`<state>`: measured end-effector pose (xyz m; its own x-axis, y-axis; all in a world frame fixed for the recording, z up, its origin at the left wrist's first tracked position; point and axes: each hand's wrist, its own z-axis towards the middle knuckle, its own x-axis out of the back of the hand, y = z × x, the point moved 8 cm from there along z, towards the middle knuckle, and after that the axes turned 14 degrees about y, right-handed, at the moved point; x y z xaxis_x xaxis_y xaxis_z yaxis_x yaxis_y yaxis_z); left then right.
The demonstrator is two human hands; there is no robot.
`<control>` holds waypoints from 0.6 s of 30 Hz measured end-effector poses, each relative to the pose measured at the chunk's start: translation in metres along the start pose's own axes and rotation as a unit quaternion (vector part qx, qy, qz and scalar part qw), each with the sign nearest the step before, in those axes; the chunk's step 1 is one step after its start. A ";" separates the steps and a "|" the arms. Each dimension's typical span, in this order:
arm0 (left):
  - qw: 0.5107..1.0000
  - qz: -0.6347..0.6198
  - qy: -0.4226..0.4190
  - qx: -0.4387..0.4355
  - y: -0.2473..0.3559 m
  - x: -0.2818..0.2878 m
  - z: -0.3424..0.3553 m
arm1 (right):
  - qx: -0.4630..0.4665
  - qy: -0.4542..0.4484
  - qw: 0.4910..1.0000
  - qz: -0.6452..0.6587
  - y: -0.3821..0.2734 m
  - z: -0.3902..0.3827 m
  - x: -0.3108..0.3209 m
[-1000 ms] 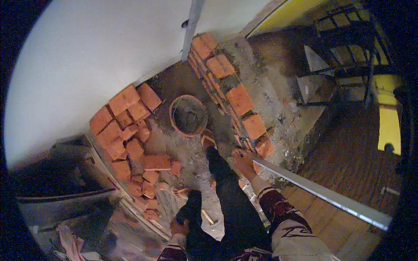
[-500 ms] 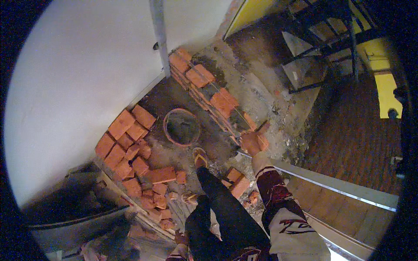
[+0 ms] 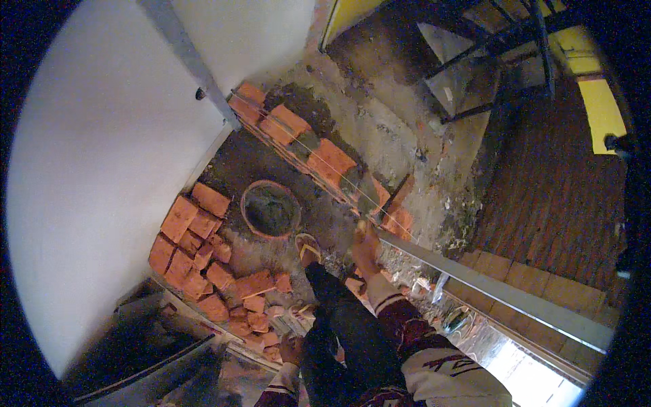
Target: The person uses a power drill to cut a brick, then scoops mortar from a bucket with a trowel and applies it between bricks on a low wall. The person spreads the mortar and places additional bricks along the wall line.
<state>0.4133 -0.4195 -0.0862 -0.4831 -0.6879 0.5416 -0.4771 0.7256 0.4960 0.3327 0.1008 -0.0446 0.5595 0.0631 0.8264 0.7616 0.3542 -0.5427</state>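
My right hand reaches out to the near end of a low course of orange bricks bedded in grey mortar. It grips what looks like a trowel, whose grey blade lies on the wet mortar between the last bricks. A thin string line runs along the course. My left hand hangs low beside my dark trouser leg, close to loose bricks; its fingers are too small to read. My sandalled foot stands just before the wall.
A round pan of grey mortar sits on the floor left of my foot. Beside it lies a heap of loose bricks against the white wall. A long metal bar runs to the right. Dark metal stands are at the back.
The view has swung, so the brick course and pan now sit nearer the centre. My right hand stays at the near end of the course, and the grey blade now shows ahead of it.
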 end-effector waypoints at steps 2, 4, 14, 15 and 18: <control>0.999 0.026 -0.010 -0.031 0.012 0.007 0.005 | -0.018 -0.139 0.988 -0.067 0.001 0.010 -0.039; 0.998 0.046 -0.011 -0.028 0.010 0.015 0.011 | -0.083 -0.186 0.978 -0.051 0.010 0.019 -0.058; 0.990 0.128 -0.057 0.015 0.036 0.043 0.042 | -0.180 -0.006 0.983 0.032 0.023 -0.039 -0.003; 0.977 0.202 -0.060 -0.007 0.049 0.048 0.044 | -0.215 -0.017 0.975 0.059 0.027 -0.047 -0.003; 0.993 0.113 -0.037 0.023 0.088 0.059 0.042 | -0.340 -0.051 0.936 0.081 0.044 -0.065 -0.015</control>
<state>0.3119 -0.3966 -0.0390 -0.6339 -0.5080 0.5832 -0.3824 0.8613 0.3347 0.3790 0.0547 -0.0907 0.6782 0.1662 0.7158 0.7207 -0.3410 -0.6036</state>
